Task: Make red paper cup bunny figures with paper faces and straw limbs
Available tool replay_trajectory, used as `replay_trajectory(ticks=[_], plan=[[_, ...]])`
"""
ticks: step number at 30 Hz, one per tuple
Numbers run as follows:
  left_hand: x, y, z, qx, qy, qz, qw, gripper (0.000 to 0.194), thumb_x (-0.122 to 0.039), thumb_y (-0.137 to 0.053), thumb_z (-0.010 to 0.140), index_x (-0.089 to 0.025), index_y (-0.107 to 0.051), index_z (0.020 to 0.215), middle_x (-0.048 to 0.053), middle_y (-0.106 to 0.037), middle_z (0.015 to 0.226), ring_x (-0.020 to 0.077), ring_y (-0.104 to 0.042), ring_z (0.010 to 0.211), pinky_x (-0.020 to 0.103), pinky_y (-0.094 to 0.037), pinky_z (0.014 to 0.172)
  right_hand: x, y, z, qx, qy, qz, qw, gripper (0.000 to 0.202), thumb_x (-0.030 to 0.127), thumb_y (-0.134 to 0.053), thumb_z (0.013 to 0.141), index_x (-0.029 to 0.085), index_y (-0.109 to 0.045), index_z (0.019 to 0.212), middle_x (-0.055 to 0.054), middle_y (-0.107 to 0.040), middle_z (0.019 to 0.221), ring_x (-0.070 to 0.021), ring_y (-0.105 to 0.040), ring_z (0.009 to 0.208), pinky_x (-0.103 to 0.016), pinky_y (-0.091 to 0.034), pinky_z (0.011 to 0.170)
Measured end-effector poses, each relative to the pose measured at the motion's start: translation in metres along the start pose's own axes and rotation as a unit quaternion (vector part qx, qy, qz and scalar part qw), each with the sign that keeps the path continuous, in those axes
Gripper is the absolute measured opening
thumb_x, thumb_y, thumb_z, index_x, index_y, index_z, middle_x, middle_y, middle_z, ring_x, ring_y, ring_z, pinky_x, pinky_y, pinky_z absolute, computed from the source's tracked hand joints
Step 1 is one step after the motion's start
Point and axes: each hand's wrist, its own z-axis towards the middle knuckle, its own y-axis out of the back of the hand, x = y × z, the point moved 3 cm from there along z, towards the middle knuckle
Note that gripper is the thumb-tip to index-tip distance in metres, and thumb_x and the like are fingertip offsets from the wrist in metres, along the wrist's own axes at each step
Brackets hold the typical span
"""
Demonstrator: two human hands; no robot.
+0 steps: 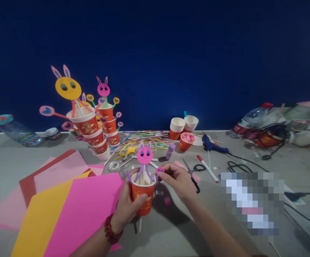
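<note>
My left hand is wrapped round an orange-red paper cup, its thumb across the front. Out of the cup rises a pink rabbit face with two ears and purple eyes, on a pale stick with purple pipe cleaners bent beside it. At the cup's right rim my right hand pinches a small pink paw piece between thumb and finger. A small pink disc lies on the table just right of the cup.
Finished cup figures stand in stacks at the back left. Coloured paper sheets cover the left front. Scissors, a marker, a glue stick and a blue glue gun with a cord lie to the right.
</note>
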Motion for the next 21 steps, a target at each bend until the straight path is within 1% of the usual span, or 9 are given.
replay_trajectory(ticks=[4, 8, 10, 13, 15, 17, 19, 21], plan=[[0.002, 0.001, 0.0, 0.003, 0.0, 0.004, 1.0, 0.072, -0.042, -0.078, 0.078, -0.02, -0.049, 0.14, 0.013, -0.066, 0.13, 0.031, -0.063, 0.119, 0.042, -0.053, 0.099, 0.0, -0.002, -0.002, -0.023, 0.036, -0.022, 0.999, 0.03, 0.047, -0.08, 0.078, 0.019, -0.069, 0.077, -0.001, -0.067, 0.07, -0.0159, -0.061, 0.066, -0.026, -0.049, 0.062], [0.004, 0.001, -0.001, 0.004, 0.006, -0.006, 1.0, 0.074, -0.042, -0.076, 0.08, -0.02, -0.044, 0.144, 0.013, -0.067, 0.126, 0.0302, -0.065, 0.115, 0.041, -0.055, 0.095, -0.004, -0.005, -0.002, -0.011, 0.023, -0.003, 1.0, 0.031, 0.048, -0.078, 0.08, 0.019, -0.068, 0.083, -0.001, -0.068, 0.072, -0.0162, -0.062, 0.067, -0.026, -0.05, 0.062], [0.002, 0.0, -0.001, -0.002, -0.003, 0.003, 1.0, 0.074, -0.042, -0.077, 0.079, -0.02, -0.046, 0.143, 0.013, -0.066, 0.128, 0.0311, -0.064, 0.117, 0.042, -0.055, 0.097, -0.004, -0.006, -0.002, -0.008, 0.022, 0.005, 1.0, 0.03, 0.047, -0.079, 0.08, 0.019, -0.068, 0.084, -0.001, -0.068, 0.074, -0.016, -0.063, 0.068, -0.026, -0.051, 0.063], [-0.002, -0.001, -0.001, -0.005, -0.012, 0.016, 1.0, 0.073, -0.041, -0.078, 0.078, -0.02, -0.048, 0.142, 0.014, -0.064, 0.132, 0.0318, -0.063, 0.12, 0.043, -0.053, 0.1, -0.003, -0.006, -0.002, -0.015, 0.04, 0.005, 0.999, 0.027, 0.044, -0.079, 0.081, 0.019, -0.068, 0.081, -0.001, -0.067, 0.072, -0.0154, -0.062, 0.067, -0.025, -0.051, 0.063], [-0.004, -0.002, -0.001, 0.006, -0.018, 0.016, 1.0, 0.074, -0.041, -0.077, 0.079, -0.02, -0.047, 0.143, 0.014, -0.066, 0.128, 0.0318, -0.064, 0.117, 0.043, -0.054, 0.099, -0.001, -0.006, -0.003, -0.019, 0.063, 0.002, 0.998, 0.024, 0.04, -0.078, 0.082, 0.019, -0.068, 0.079, -0.002, -0.068, 0.073, -0.0159, -0.064, 0.068, -0.026, -0.052, 0.064], [-0.003, -0.002, 0.0, 0.015, -0.043, 0.021, 0.999, 0.076, -0.04, -0.078, 0.078, -0.02, -0.046, 0.143, 0.014, -0.066, 0.126, 0.0326, -0.065, 0.117, 0.046, -0.053, 0.101, 0.003, -0.006, -0.004, -0.02, 0.099, 0.0, 0.995, 0.018, 0.035, -0.077, 0.084, 0.02, -0.068, 0.08, -0.003, -0.07, 0.078, -0.0165, -0.065, 0.071, -0.026, -0.053, 0.066], [0.0, 0.001, -0.001, 0.01, -0.078, 0.034, 0.996, 0.078, -0.038, -0.081, 0.075, -0.022, -0.046, 0.142, 0.013, -0.062, 0.133, 0.0346, -0.06, 0.124, 0.05, -0.049, 0.107, 0.009, -0.006, -0.006, -0.009, 0.145, -0.008, 0.989, 0.012, 0.029, -0.076, 0.085, 0.021, -0.069, 0.081, -0.004, -0.071, 0.082, -0.0174, -0.066, 0.075, -0.027, -0.054, 0.069], [0.006, 0.005, -0.002, -0.003, -0.098, 0.044, 0.994, 0.079, -0.035, -0.084, 0.072, -0.025, -0.048, 0.141, 0.012, -0.056, 0.142, 0.0367, -0.053, 0.133, 0.054, -0.043, 0.113, 0.016, -0.005, -0.009, 0.011, 0.198, -0.021, 0.98, 0.004, 0.024, -0.073, 0.087, 0.022, -0.07, 0.085, -0.005, -0.072, 0.085, -0.0191, -0.068, 0.08, -0.029, -0.056, 0.072]])
